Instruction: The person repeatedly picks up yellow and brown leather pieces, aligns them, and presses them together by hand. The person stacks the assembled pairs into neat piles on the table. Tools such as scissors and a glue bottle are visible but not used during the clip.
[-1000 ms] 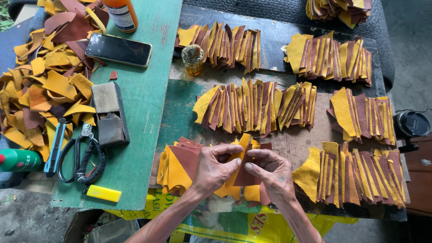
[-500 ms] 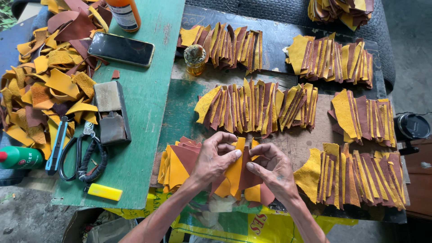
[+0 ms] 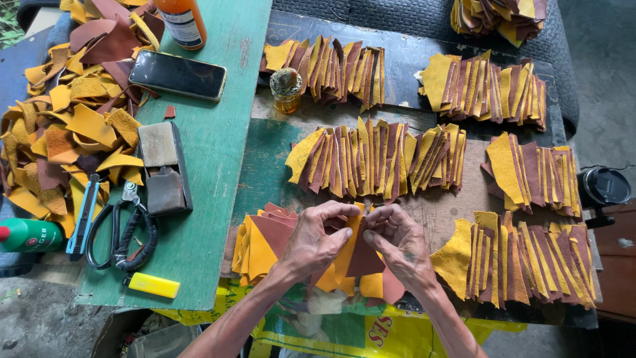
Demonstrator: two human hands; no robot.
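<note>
Nearest the person, a yellow printed sack [image 3: 371, 331] hangs crumpled under the worktop's edge, its lettering red and green. Just above it both hands meet over a loose pile of leather pieces [image 3: 265, 242]: the left hand [image 3: 315, 242] and right hand [image 3: 397, 245] are together, fingertips pinching a maroon, roughly triangular leather piece [image 3: 364, 255] backed by a mustard one (suede-soft, matte, ragged at the edges). The held piece sits at the front middle of the dark worktop [image 3: 265, 172], touching the pile beneath.

To the right lies a fanned row of cut strips [image 3: 523, 262], alternating yellow and brown. On the green board [image 3: 212, 152] to the left sit a small yellow block [image 3: 154, 285], black-handled scissors [image 3: 122, 232], a blue utility knife [image 3: 83, 215] and a worn grey-and-brown block [image 3: 164, 169]. A green bottle [image 3: 30, 234] with a red cap lies at the left edge.

Farther back, another fanned row [image 3: 377, 159] crosses the middle, beside a heap of curled offcuts [image 3: 66, 126]. Beyond stand a small amber glass jar [image 3: 286, 89], a black phone [image 3: 177, 75] and an orange bottle [image 3: 183, 23] with a pale label.
</note>
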